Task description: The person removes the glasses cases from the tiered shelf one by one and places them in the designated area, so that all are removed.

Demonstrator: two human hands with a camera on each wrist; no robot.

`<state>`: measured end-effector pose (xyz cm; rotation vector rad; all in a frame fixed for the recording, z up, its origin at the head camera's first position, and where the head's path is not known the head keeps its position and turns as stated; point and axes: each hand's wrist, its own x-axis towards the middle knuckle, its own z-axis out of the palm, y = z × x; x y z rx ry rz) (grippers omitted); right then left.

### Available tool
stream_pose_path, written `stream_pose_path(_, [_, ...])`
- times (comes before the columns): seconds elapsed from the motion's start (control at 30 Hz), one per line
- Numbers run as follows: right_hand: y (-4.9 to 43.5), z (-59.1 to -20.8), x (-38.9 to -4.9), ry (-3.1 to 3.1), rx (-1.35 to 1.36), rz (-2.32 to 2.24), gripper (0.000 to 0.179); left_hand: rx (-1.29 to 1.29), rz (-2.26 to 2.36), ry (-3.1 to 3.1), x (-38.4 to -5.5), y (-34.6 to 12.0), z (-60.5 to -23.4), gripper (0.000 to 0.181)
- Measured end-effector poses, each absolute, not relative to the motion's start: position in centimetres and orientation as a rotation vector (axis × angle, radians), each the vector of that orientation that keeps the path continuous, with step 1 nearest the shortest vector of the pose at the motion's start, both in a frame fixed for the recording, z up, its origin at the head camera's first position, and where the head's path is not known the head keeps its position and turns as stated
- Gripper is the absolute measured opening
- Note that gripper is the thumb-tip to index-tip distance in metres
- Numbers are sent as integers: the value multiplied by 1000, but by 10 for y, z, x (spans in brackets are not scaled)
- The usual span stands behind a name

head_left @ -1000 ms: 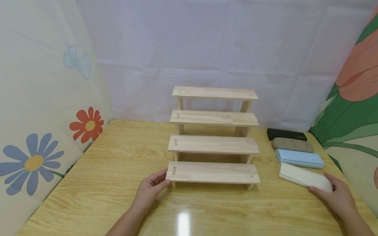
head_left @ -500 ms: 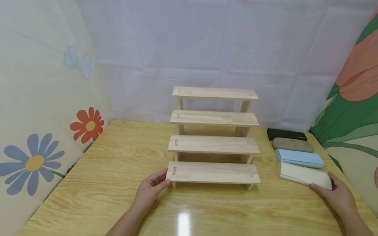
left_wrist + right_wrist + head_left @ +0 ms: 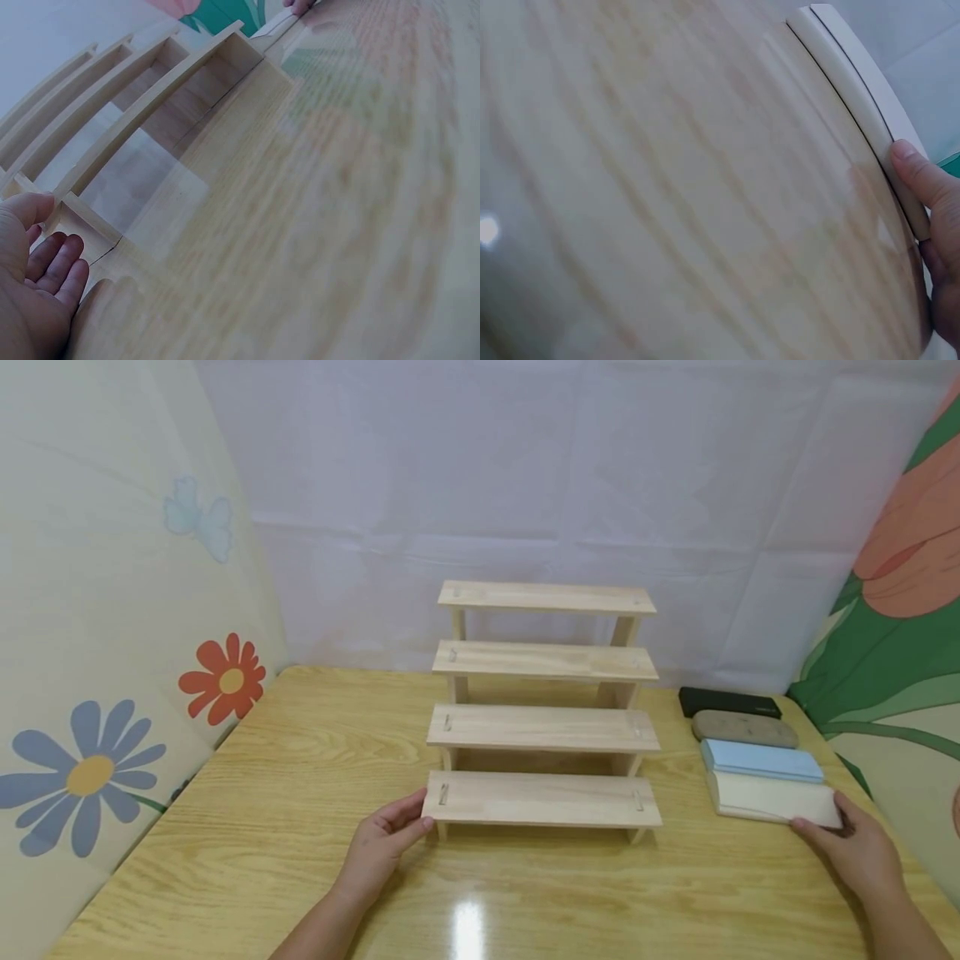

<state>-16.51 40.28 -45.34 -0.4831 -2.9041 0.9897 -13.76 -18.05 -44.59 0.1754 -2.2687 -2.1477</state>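
A stepped wooden display shelf [image 3: 543, 727] stands in the middle of the table in the head view. My left hand [image 3: 387, 837] holds the left end of its lowest board, thumb at the front corner. In the left wrist view that hand's other fingers [image 3: 58, 266] are loosely bent beside the shelf's side panel. At the right, my right hand [image 3: 862, 852] grips the right end of a cream glasses case [image 3: 772, 797], which lies flat on the table. The right wrist view shows the thumb [image 3: 907, 159] on the case's edge; the fingers behind it are hidden.
Behind the cream case lie a light blue glasses case [image 3: 761, 760], a taupe case [image 3: 742, 727] and a black case [image 3: 727, 702] in a row. White cloth [image 3: 510, 468] hangs behind the table [image 3: 322, 752], with flower-print cloth at both sides.
My right hand has swung the cream case's right end away from me, so it now lies alongside the light blue one. The left hand and the shelf have stayed put.
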Motion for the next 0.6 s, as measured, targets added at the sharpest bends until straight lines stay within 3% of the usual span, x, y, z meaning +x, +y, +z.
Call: stream_pose_path(0.6, [400, -448, -161, -2789, -392, 1066, 92, 161, -2160, -2281, -137, -183, -445, 50])
